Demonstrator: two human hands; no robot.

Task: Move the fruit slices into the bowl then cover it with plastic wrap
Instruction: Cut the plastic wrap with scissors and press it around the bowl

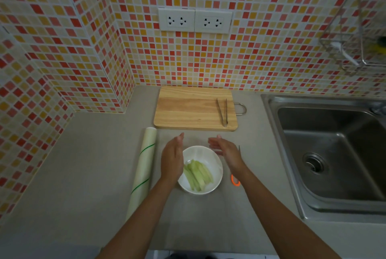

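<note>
The pale green fruit slices [197, 176] are already lying in the white bowl [217, 170], which is sitting on the grey surface [87, 175] in front of the bare wooden cutting board [188, 108], so the moving step looks done and the covering step is in hand. The left hand [172, 159] is hovering at the bowl's left rim and the right hand [226, 152] at its right rim, both with palms facing inward and fingers [180, 138] extended and loosely apart, gripping nothing. Whether a clear sheet of wrap is already stretched over the bowl is hard to tell; a faint sheen shows near the right rim, but nothing certain. The plastic wrap roll [143, 172] is lying just left of the left hand, apart from the bowl. Metal tongs [223, 113] are resting on the board's right side, and scissors with an orange handle [236, 181] are lying partly hidden under the right forearm. If film is in place, the next move is calling for pressing it down around the rim; if not, it is calling for reaching to the roll, pulling out 1 length and cutting it.
</note>
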